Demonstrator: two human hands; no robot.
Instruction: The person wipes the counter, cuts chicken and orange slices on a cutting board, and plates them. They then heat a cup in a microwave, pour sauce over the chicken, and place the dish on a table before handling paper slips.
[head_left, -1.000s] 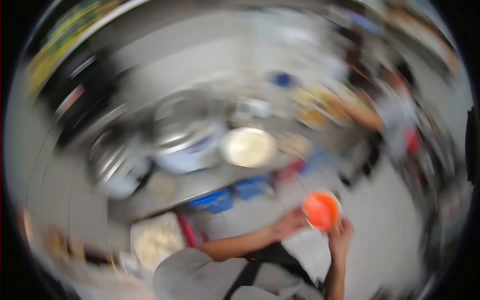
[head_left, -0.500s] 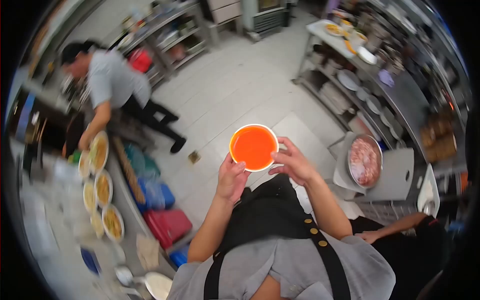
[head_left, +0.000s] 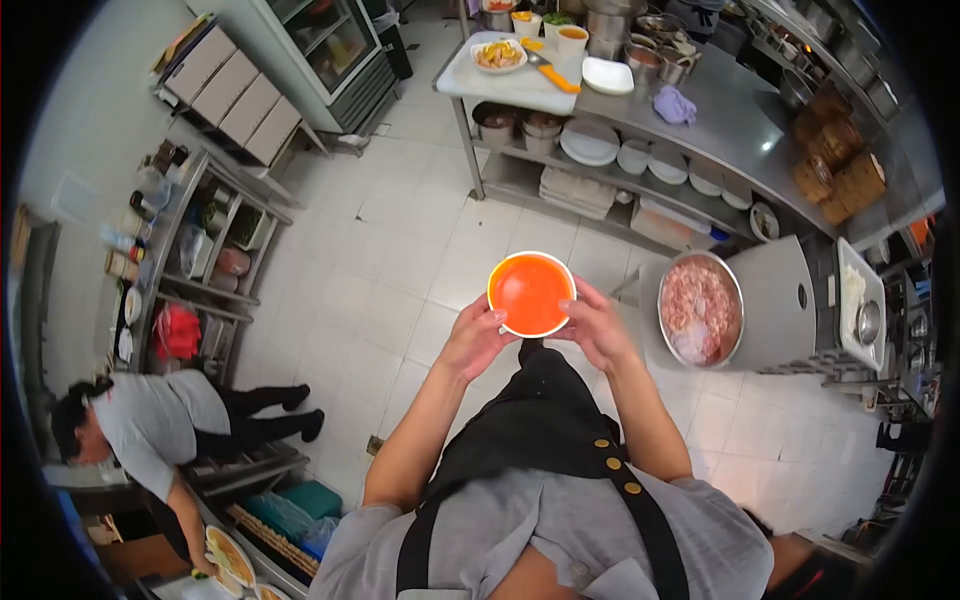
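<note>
Held level in front of me is a white-rimmed round bowl of bright orange liquid [head_left: 531, 294], filled close to its brim. My left hand [head_left: 473, 342] is closed on the bowl's left side, thumb near the rim. On the opposite side my right hand [head_left: 598, 328] grips it too, with the thumb over the rim. The bowl's outer wall and underside are hidden from above. To the right of my hands stands a large metal bowl of raw meat [head_left: 701, 305].
A steel worktable [head_left: 735, 95] ahead carries a knife [head_left: 551, 72], a plate of food [head_left: 498, 56] and pots, with dishes on its lower shelf. At lower left a person [head_left: 165, 415] bends over filled plates. Shelves [head_left: 200, 235] line the left; tiled floor [head_left: 400, 250] lies ahead.
My view has turned to the right, bringing the worktable ahead and shifting the plate-lined counter to the lower left. The bowl stays in both hands; my right hand now sits closer around it.
</note>
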